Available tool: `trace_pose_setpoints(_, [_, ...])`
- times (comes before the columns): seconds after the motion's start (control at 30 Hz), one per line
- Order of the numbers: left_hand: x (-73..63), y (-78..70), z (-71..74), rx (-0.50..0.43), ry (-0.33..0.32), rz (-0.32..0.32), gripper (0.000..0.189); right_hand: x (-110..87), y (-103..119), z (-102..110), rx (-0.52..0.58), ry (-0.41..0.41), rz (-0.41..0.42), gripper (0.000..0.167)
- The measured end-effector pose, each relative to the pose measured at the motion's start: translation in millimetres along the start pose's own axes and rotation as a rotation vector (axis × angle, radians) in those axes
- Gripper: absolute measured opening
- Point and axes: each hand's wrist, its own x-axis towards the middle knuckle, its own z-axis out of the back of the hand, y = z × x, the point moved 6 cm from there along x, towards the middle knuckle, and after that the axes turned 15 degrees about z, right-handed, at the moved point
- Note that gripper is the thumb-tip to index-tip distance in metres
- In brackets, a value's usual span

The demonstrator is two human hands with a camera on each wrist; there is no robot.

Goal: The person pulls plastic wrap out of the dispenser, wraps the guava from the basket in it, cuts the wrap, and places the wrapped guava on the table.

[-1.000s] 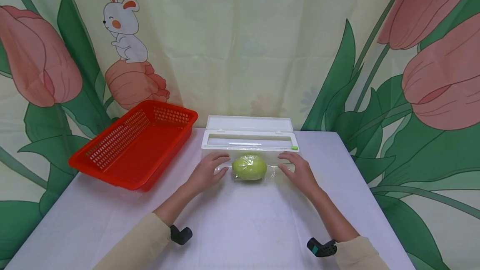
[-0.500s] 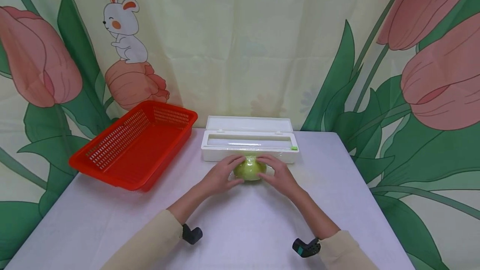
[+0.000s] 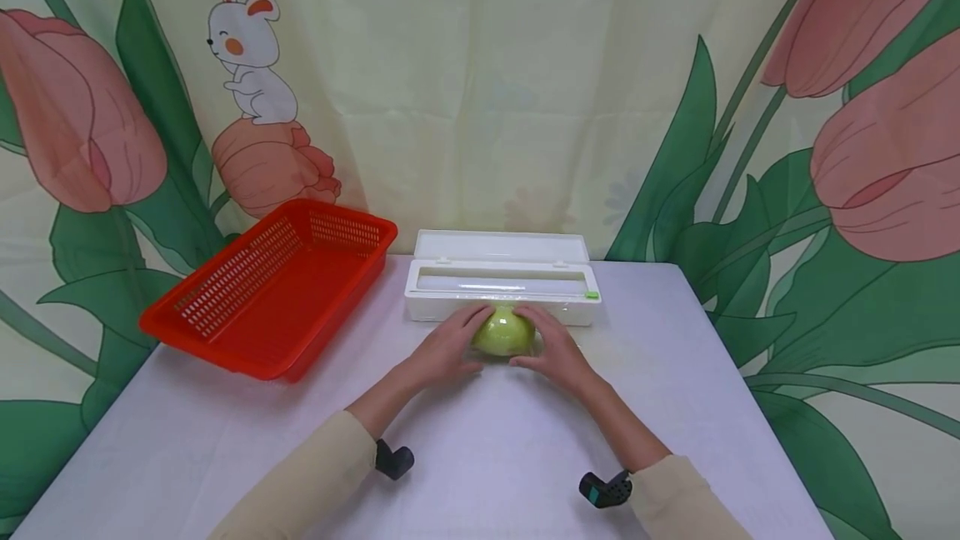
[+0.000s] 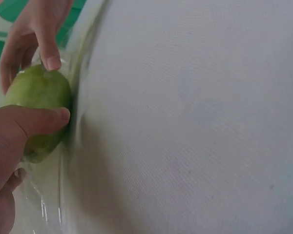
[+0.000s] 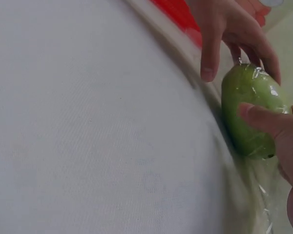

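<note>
A green mango (image 3: 504, 332) with clear cling film (image 5: 257, 73) over it sits in front of a white cling film dispenser (image 3: 498, 307). My left hand (image 3: 448, 346) curves round its left side, thumb in front and fingers over the top. From the other side my right hand (image 3: 557, 350) holds it the same way. In the left wrist view my left thumb (image 4: 49, 120) lies across the mango; in the right wrist view my right thumb (image 5: 261, 118) presses on its near face. Loose film (image 4: 44, 204) trails from the mango's end. The mango's underside is hidden.
The dispenser's lid (image 3: 502, 246) stands raised at the back, and a green slider (image 3: 592, 295) sits at its right end. On the left of the white tablecloth (image 3: 495, 457) is a red plastic basket (image 3: 277, 307). A printed curtain (image 3: 465, 107) hangs behind the table.
Both hands have moved inward from the film on either side and now hold the mango between them. The dispenser and basket have stayed put.
</note>
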Motion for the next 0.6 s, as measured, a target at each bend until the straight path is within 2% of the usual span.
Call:
trace_pose_setpoints(0.27, [8.2, -2.0, -5.2, 0.043, -0.007, 0.032, 0.1, 1.9, -7, -8, -0.026, 0.038, -0.025, 0.096])
trace_pose_setpoints(0.43, [10.6, -5.8, -5.0, 0.061, -0.05, 0.008, 0.096, 5.0, -8, -8, -0.027, 0.036, -0.025, 0.089])
trace_pose_setpoints(0.6, [11.5, -6.5, -5.4, 0.026, -0.05, 0.004, 0.093, 8.8, -8, -2, 0.028, 0.053, -0.016, 0.083])
